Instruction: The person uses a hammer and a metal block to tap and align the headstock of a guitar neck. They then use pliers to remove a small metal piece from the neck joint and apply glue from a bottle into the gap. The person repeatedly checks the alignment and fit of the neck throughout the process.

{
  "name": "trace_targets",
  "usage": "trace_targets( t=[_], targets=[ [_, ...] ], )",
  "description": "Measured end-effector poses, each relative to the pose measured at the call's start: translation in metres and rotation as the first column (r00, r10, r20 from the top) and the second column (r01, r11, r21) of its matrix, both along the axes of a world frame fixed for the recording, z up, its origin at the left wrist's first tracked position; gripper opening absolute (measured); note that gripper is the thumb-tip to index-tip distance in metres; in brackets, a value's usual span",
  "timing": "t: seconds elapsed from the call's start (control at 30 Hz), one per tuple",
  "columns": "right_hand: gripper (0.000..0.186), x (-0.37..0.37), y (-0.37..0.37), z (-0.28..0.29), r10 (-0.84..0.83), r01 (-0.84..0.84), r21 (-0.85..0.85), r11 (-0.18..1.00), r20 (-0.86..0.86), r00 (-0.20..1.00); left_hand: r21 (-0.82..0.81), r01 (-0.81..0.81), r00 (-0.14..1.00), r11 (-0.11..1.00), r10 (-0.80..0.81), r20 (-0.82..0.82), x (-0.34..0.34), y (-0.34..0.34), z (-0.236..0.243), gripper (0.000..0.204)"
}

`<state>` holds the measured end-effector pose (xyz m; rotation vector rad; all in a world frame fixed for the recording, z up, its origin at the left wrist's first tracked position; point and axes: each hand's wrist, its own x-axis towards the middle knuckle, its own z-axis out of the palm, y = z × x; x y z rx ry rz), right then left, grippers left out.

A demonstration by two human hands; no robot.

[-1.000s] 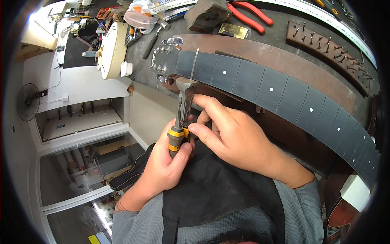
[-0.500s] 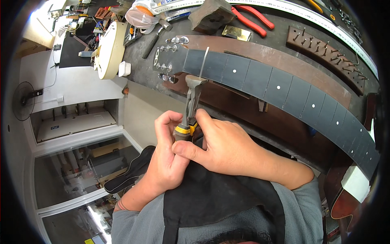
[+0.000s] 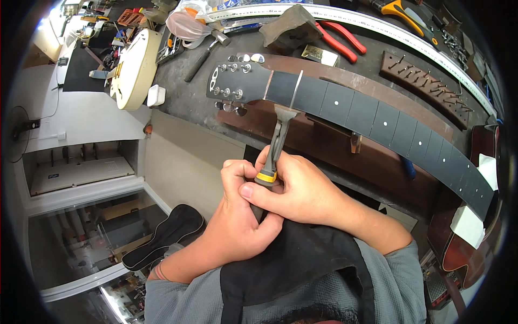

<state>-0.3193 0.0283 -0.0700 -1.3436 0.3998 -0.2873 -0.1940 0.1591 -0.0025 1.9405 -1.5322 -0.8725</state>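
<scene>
A guitar neck with a dark fretboard (image 3: 377, 116) lies across the workbench, its black headstock (image 3: 237, 81) to the left. A thin metal fret strip (image 3: 296, 89) stands up across the fretboard near the headstock. The jaws of a grey nipper tool (image 3: 280, 135) sit at the near end of that strip. My left hand (image 3: 234, 221) and my right hand (image 3: 310, 194) are both wrapped around the tool's handles, which have a yellow band. The right hand overlaps the left.
Red pliers (image 3: 337, 35), a long steel ruler (image 3: 377, 21), a hammer (image 3: 205, 51), a dark block (image 3: 291, 27) and a wooden pin rack (image 3: 426, 81) lie behind the neck. A cream guitar body (image 3: 132, 67) sits far left. A black case (image 3: 162, 237) lies on the floor.
The view has shifted, so the headstock shows more fully. Both hands stay clamped on the tool handles, with the jaws at the same strip by the headstock.
</scene>
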Motion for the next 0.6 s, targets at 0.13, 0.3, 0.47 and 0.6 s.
trace_targets(
  t=[0.13, 0.3, 0.47, 0.6],
  targets=[
    [0.045, 0.001, 0.004, 0.000, -0.015, 0.015, 0.014, 1.000, 0.003, 1.000, 0.075, 0.068, 0.974, 0.995, -0.049, -0.223, 0.020, -0.004, 0.012, 0.085],
    [0.041, -0.002, 0.003, 0.008, 0.019, -0.015, 0.051, 0.999, -0.069, 0.997, -0.236, -0.120, 0.938, 0.964, 0.033, -0.344, 0.108, -0.038, 0.033, 0.059],
    [0.044, 0.000, 0.004, 0.006, 0.003, -0.002, 0.019, 1.000, -0.070, 0.998, -0.318, 0.486, 0.870, 0.814, -0.484, 0.092, 0.128, -0.170, 0.059, 0.058],
    [0.046, 0.001, 0.007, -0.001, -0.018, 0.017, -0.021, 1.000, -0.059, 0.998, -0.036, 0.697, 0.715, 0.717, -0.697, -0.049, 0.128, -0.231, 0.034, 0.060]
  ],
)
